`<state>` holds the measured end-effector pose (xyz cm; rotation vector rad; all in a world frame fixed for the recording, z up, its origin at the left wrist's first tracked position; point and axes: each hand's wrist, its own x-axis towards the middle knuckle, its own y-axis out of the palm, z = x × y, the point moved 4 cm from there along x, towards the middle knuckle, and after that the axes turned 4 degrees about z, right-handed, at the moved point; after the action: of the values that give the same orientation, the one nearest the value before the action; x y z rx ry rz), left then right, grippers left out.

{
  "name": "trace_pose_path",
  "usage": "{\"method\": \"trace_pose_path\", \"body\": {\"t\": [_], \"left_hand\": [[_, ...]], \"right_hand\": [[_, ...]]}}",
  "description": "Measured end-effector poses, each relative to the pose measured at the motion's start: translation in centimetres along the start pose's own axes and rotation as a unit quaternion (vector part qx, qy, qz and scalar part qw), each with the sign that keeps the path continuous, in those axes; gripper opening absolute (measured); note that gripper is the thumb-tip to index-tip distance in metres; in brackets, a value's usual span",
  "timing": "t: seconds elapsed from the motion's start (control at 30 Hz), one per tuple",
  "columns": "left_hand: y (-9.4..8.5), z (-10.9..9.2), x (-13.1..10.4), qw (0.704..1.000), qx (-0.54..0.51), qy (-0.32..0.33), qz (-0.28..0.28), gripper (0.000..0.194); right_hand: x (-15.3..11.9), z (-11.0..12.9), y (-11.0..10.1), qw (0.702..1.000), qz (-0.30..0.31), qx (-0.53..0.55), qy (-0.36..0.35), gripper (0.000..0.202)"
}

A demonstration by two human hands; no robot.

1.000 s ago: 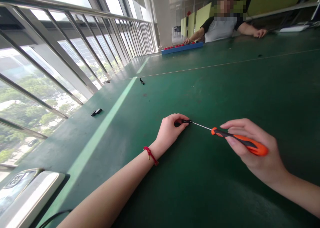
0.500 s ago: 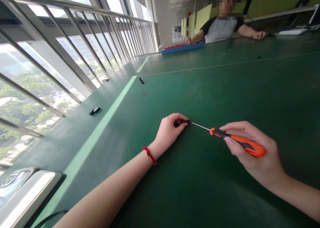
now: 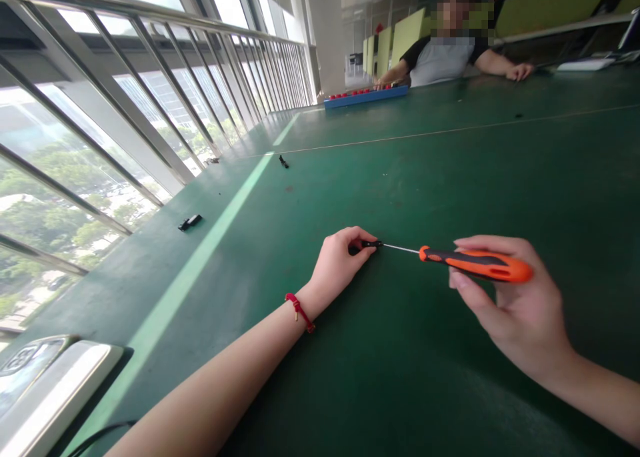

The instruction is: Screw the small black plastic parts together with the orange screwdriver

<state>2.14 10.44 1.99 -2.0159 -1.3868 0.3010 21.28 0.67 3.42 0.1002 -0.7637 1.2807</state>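
My left hand [image 3: 344,257] rests on the green table [image 3: 320,197], its thumb and fingers pinching a small black part [image 3: 371,244]. An orange and black screwdriver [image 3: 475,263] is held in my right hand [image 3: 520,297], with the handle between thumb and fingers. Its thin metal shaft points left and the tip meets the right end of the black part. How the tip sits in the part is too small to tell.
Small black pieces lie at the left [image 3: 190,223] and further back [image 3: 284,162]. A phone [image 3: 65,390] is at the near left, by a cable. Across the table a person [image 3: 443,60] sits by a blue tray [image 3: 367,97] with red items. A railing [image 3: 150,37] runs along the left.
The screwdriver handle has swung up to lie more level and turned a little, and my right hand has risen with it. My left hand has stayed in place. The person's hand at the tray has shifted slightly.
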Motion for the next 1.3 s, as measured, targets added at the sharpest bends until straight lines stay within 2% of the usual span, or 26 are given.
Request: {"method": "trace_pose_path", "body": {"t": [0.03, 0.1, 0.27, 0.4, 0.47, 0.53, 0.63, 0.7, 0.87, 0.9, 1.03, 1.1, 1.17, 1.23, 1.3], "left_hand": [[-0.01, -0.01, 0.00, 1.000, -0.001, 0.000, 0.000, 0.013], [-0.01, -0.02, -0.01, 1.000, -0.002, 0.001, 0.002, 0.013], [0.04, 0.10, 0.00, 1.000, -0.004, 0.001, 0.005, 0.014], [0.06, 0.15, -0.02, 1.000, -0.006, 0.002, 0.005, 0.014], [0.05, 0.15, -0.01, 1.000, -0.006, 0.003, 0.004, 0.014], [0.06, 0.16, 0.00, 1.000, -0.008, 0.004, 0.005, 0.014], [0.06, 0.16, 0.02, 1.000, -0.008, 0.003, 0.004, 0.014], [0.05, 0.12, 0.01, 1.000, -0.007, 0.004, 0.002, 0.014], [0.05, 0.03, -0.03, 1.000, -0.005, 0.003, 0.003, 0.013], [0.06, 0.03, -0.03, 1.000, -0.006, 0.003, 0.003, 0.013], [0.08, 0.05, -0.01, 1.000, -0.008, 0.005, 0.003, 0.013], [0.07, 0.03, -0.01, 1.000, -0.009, 0.005, 0.004, 0.013], [0.06, 0.00, -0.03, 1.000, -0.009, 0.006, 0.004, 0.013], [0.03, -0.04, -0.06, 1.000, -0.007, 0.006, 0.005, 0.013], [0.02, -0.05, -0.09, 1.000, -0.004, 0.006, 0.005, 0.013]], "right_hand": [[0.06, 0.01, -0.09, 1.000, -0.015, 0.011, -0.002, 0.035], [0.21, 0.04, -0.03, 1.000, -0.003, 0.029, 0.006, 0.038], [-0.01, 0.27, 0.45, 0.995, 0.096, -0.022, 0.018, 0.011], [-0.10, 0.38, 0.04, 1.000, 0.012, -0.015, -0.011, 0.025], [0.03, 0.41, -0.01, 1.000, -0.007, 0.000, -0.011, 0.033], [0.18, 0.44, 0.15, 1.000, 0.020, -0.001, 0.003, 0.031], [0.13, 0.50, 0.40, 0.997, 0.078, -0.019, 0.022, 0.013], [-0.02, 0.41, 0.47, 0.995, 0.093, -0.021, 0.025, 0.009], [-0.02, 0.04, -0.04, 1.000, -0.007, -0.013, 0.001, 0.029], [0.05, 0.03, -0.02, 1.000, -0.009, -0.003, 0.000, 0.031], [0.22, 0.25, 0.61, 0.996, 0.083, 0.008, 0.026, 0.017], [0.11, 0.42, 0.71, 0.994, 0.104, -0.009, 0.025, 0.010], [0.01, 0.44, 0.51, 0.997, 0.079, -0.021, 0.013, 0.011], [-0.02, 0.31, 0.17, 0.999, 0.030, -0.021, 0.003, 0.020], [0.03, 0.13, -0.01, 1.000, 0.009, -0.001, 0.001, 0.028]]}}
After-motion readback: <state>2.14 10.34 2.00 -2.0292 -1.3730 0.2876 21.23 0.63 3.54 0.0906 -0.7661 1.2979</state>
